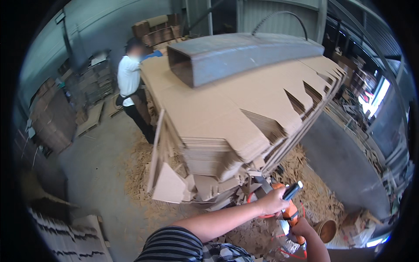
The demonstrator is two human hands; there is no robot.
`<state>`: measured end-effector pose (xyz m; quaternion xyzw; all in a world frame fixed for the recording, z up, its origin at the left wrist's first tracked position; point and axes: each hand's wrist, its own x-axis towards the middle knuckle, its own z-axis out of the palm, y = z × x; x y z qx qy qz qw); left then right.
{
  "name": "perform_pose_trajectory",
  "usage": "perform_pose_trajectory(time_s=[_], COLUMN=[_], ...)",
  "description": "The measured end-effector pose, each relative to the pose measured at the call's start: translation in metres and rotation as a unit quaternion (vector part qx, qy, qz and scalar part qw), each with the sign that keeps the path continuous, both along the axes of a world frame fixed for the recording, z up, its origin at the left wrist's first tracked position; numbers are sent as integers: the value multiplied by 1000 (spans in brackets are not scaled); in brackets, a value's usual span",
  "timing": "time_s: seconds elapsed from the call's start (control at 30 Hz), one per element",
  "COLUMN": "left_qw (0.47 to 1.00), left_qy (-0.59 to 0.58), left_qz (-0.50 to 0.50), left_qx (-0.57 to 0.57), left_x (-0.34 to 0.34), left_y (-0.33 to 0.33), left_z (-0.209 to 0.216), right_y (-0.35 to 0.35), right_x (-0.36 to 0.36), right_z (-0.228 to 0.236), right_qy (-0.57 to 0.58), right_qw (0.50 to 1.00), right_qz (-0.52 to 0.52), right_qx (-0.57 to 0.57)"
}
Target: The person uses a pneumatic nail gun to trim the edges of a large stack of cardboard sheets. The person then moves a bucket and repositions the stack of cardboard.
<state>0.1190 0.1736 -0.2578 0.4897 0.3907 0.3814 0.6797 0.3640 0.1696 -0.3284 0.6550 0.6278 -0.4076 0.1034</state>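
Observation:
My left hand (273, 202) wraps round the front part of an orange power tool (290, 212), next to its black handle. My right hand (302, 226) grips the tool's rear end. A red hose or cord (287, 252) loops below and beside it. The tool's grey front end points at the near lower corner of a tall stack of die-cut cardboard sheets (209, 118). Whether it touches the sheets I cannot make out. Torn cardboard scraps (170, 184) hang at that corner. A long hollow steel beam (253, 59) lies on top of the stack.
Across the stack at the far left stands a person (130, 83) in a white top with a blue glove. Cardboard scraps (301, 170) litter the floor. A round brown container (326, 230) stands right of my right hand. Bundled cardboard (50, 118) and pallets line the left.

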Motion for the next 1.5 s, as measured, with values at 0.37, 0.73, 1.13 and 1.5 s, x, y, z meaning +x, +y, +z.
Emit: perform_pose_trajectory(time_s=[0.37,0.73,1.13,1.5], left_qw=[999,996,994,987], left_qy=[-10,13,2,-25], left_qz=[-16,-42,-43,-53], left_qx=[-36,-82,-104,-148], left_x=[0,-2,-5,-15], left_y=[5,12,6,7], left_z=[-49,-80,-119,-136], right_y=[10,4,-4,-16], right_x=[14,2,1,-9], right_z=[-76,-108,-154,-170], right_qy=[9,32,-58,-71], right_qw=[999,997,998,996], right_qz=[-17,-49,2,3], right_qx=[-27,-59,-26,-54])
